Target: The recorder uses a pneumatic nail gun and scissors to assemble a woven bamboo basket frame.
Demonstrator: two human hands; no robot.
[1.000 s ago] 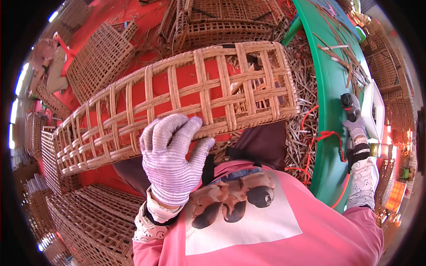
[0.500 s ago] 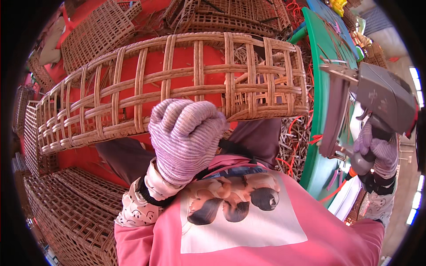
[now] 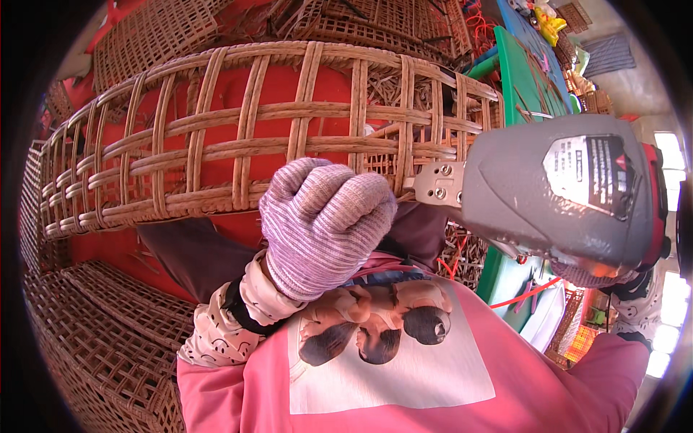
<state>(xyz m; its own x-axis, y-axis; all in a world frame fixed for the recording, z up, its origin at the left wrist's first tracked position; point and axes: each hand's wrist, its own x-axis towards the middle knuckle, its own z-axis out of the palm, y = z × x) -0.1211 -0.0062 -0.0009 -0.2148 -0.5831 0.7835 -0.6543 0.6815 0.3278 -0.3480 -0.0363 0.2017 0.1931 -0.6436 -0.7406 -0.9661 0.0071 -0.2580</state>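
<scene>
A long open-lattice woven wicker frame stretches across the view in front of me. My left hand, in a lilac striped knit glove, is closed in a fist around its near lower rim. On the right, a grey air nail gun has its metal nose at that same rim, just right of my left fist. Whether the nose touches the rim I cannot tell. Mostly hidden beneath the gun body, my gloved right hand is closed on its handle. An orange-red hose runs from below the gun.
Brown woven baskets stand at the lower left, and more woven panels lie at the back on the red floor covering. A green board rises at the right, with cane scraps beside it.
My right hand has brought the nail gun leftward and turned its nose to the rim near my left fist. The wicker frame has shifted slightly left, and my left hand slightly right along its rim.
</scene>
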